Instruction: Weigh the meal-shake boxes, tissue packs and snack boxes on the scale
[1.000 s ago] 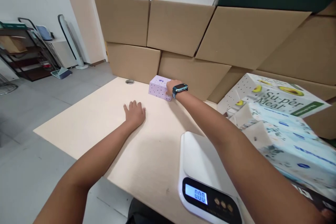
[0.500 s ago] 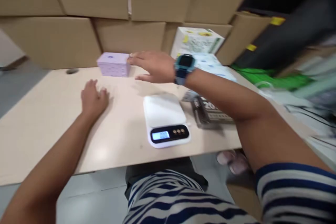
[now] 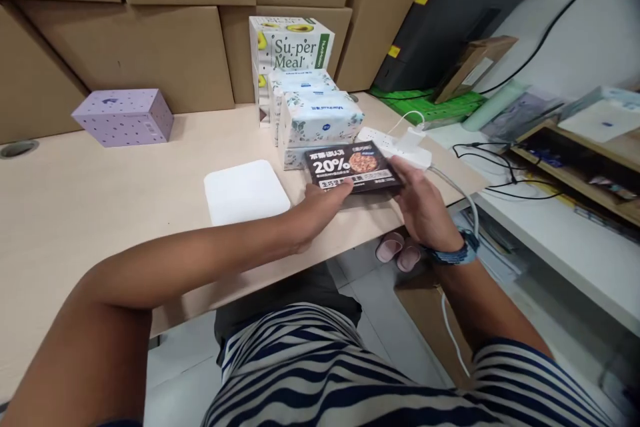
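A dark flat snack box [image 3: 350,165] with "20%" and a round cookie picture on it is held between both hands, at the right part of the table. My left hand [image 3: 320,210] grips its near left side, thumb on top. Around its right end my right hand [image 3: 425,203] is closed, with a watch strap at the wrist. Left of the box lies a white kitchen scale [image 3: 245,190]; my left forearm hides its front and display. The purple patterned box [image 3: 125,117] sits at the back left, apart from both hands.
Behind the snack box stand floral tissue packs [image 3: 323,119] and a "Su-per Meal" carton [image 3: 293,47]. A white power strip [image 3: 395,147] with a plugged-in cable lies to their right. Cardboard boxes [image 3: 175,53] line the table's back. Black cables [image 3: 510,167] run over the white side desk.
My right hand has left the purple box and moved right to the dark box. My left hand has crossed over the scale to it too. The view has swung right.
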A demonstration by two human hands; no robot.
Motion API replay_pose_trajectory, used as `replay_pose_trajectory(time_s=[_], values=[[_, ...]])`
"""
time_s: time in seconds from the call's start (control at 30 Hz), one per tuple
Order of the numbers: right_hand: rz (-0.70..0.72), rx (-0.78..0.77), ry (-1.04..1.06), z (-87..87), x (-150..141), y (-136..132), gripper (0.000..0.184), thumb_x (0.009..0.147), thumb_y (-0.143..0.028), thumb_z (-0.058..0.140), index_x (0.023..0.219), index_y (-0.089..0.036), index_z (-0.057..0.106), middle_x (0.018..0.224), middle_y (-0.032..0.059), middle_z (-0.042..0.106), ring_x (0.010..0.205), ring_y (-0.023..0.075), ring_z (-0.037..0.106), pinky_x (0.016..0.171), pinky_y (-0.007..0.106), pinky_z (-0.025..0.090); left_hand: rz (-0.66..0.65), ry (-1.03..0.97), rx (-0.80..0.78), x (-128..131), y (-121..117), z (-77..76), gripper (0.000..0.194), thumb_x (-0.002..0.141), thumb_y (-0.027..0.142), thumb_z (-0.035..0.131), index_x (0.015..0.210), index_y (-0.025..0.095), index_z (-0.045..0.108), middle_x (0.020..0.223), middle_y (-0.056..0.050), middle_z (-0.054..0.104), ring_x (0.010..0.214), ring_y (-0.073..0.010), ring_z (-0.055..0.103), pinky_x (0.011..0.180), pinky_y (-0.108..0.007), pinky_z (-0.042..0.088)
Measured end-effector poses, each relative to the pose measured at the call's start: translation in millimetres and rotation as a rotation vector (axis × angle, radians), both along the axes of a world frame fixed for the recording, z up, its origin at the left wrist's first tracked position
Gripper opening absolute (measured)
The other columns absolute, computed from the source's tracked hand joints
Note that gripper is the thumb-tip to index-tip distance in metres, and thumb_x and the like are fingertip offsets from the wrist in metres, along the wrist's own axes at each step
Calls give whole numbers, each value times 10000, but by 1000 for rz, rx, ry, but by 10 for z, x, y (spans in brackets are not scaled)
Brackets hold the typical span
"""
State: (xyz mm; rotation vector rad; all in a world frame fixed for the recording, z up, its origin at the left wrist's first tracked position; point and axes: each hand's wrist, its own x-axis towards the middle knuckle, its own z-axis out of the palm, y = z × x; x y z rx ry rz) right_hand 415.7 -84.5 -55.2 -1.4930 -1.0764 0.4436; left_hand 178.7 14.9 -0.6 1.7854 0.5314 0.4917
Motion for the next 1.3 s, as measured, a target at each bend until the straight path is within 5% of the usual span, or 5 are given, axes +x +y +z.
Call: replay_pose_trajectory(time_s=[0.23, 0.5, 0.8, 1.1, 1.3], values=[[500, 204, 90, 593, -392, -160, 779, 950, -851, 592, 1662, -576, 435, 1754, -68, 480, 1665, 298, 450, 1331, 564, 505, 44, 5, -436, -1178, -206, 530, 729, 1044, 817, 409, 1665, 446, 505, 1797, 108, 435, 1767, -351, 236, 1461, -633, 285], [838, -36, -2, 22, -746, 824, 873, 981, -601, 772, 1727, -500, 330, 1844, 1, 330, 1711, 248, 376, 1271, 456, 558, 370, 189, -377, -2199, -62, 118, 697, 1045, 790, 459, 1606, 403, 608, 1775, 25, 493, 1729, -416, 323, 1462, -708, 172], [704, 293, -82, -132, -756, 1064, 709, 976, -660, 739, 1621, -421, 566, 1253, 45, 738, 1008, 155, 755, 978, 344, 697, 424, -204, -128, -1862, 235, -434, 742, 1078, 802, 339, 1730, 451, 385, 1837, 68, 377, 1741, -372, 297, 1456, -644, 311], [594, 293, -60, -217, -689, 1011, 591, 1036, -690, 596, 1571, -440, 635, 1449, 51, 730, 1203, 211, 756, 1020, 397, 699, 333, -330, -140, -1844, 217, -574, 609, 1107, 734, 377, 1661, 501, 480, 1831, 133, 363, 1783, -351, 163, 1484, -659, 240], [726, 189, -12, -226, -675, 994, 716, 1023, -769, 563, 1661, -447, 524, 1606, -7, 656, 1417, 226, 697, 1188, 437, 637, 183, -279, -178, -1897, 54, -578, 733, 1111, 742, 292, 1783, 491, 142, 1908, 134, 88, 1795, -327, -96, 1504, -629, 85]])
